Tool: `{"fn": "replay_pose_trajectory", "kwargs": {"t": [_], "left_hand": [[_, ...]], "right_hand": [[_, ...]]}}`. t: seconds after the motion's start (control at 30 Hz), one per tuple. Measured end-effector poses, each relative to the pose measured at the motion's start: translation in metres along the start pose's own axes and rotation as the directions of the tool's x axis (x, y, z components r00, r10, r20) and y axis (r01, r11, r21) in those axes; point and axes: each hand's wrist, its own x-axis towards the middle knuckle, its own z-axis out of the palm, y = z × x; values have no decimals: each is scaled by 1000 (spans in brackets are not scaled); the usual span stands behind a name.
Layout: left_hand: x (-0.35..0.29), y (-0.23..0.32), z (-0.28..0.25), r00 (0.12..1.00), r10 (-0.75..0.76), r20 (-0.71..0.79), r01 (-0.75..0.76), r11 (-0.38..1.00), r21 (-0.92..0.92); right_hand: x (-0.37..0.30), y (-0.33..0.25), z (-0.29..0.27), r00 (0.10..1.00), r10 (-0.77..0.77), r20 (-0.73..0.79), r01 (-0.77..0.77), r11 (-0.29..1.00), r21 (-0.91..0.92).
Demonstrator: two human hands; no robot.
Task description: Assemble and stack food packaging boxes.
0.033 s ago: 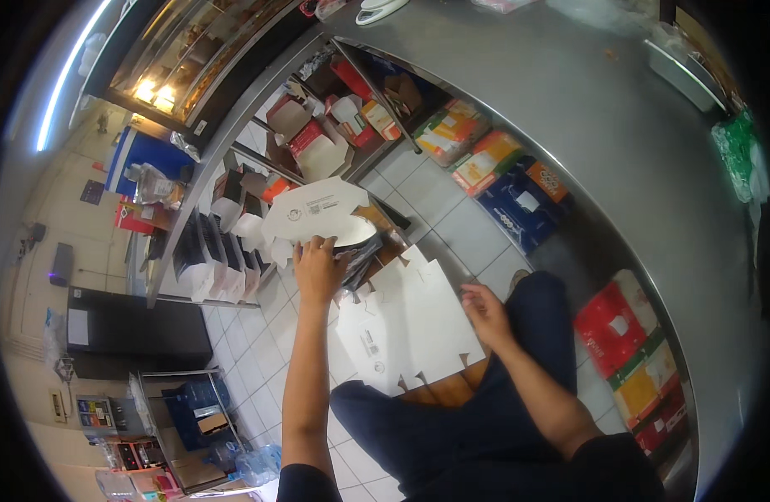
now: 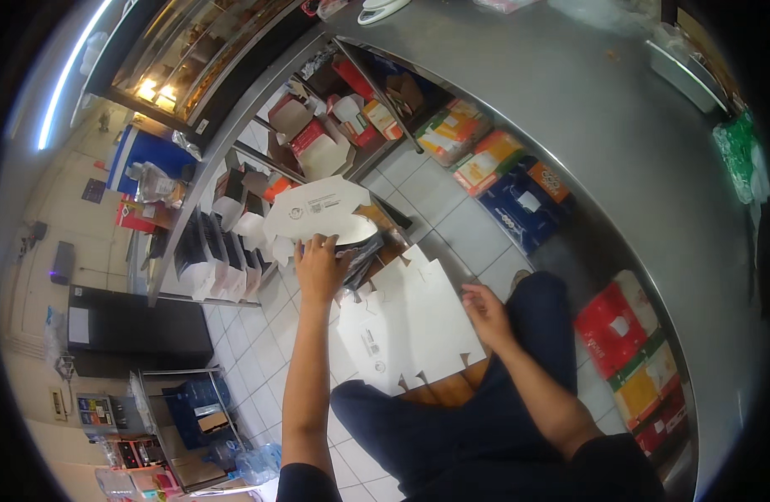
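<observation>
A flat white carton blank [image 2: 410,322] with die-cut tabs and small dark print lies across a brown wooden surface [image 2: 444,393] by my knees. Beyond it is another white carton blank [image 2: 318,209], over dark folded card or plastic [image 2: 364,259]. At that far blank's near edge, my left hand [image 2: 320,268] has its fingers bent and closed on the card, the fingertips partly hidden. My right hand [image 2: 485,314] is beside the near blank's right edge, fingers loosely bent and apart, with nothing visible in it. Whether it touches the edge, I cannot tell.
A steel counter [image 2: 519,92] curves along the right, with coloured printed cartons [image 2: 519,201] under it. Stacked dark-and-white boxes [image 2: 218,255] stand on a rack at left. Open red boxes [image 2: 305,138] sit on a shelf ahead. Water bottles [image 2: 255,460] stand at lower left.
</observation>
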Motion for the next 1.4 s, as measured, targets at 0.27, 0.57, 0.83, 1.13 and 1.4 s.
{"fn": "replay_pose_trajectory", "kwargs": {"t": [0.27,0.57,0.83,1.13,1.4], "left_hand": [[-35,47,1,953,142,-267,-187,971,-151],[-234,130,62,790,353,502,-144,901,-408],[-254,85,74,830,442,340,-165,777,-607],[-246,84,25,931,37,364,221,735,-641],[-231,89,-57,955,-78,285,290,430,-855]], "right_hand": [[2,16,2,999,-38,-15,38,999,-23],[2,29,-1,999,19,-33,-17,998,53],[-6,-2,4,1000,22,-15,-22,999,-45],[-28,-19,-7,967,-191,167,184,981,60],[-51,-98,-8,740,-478,473,623,753,-213]]}}
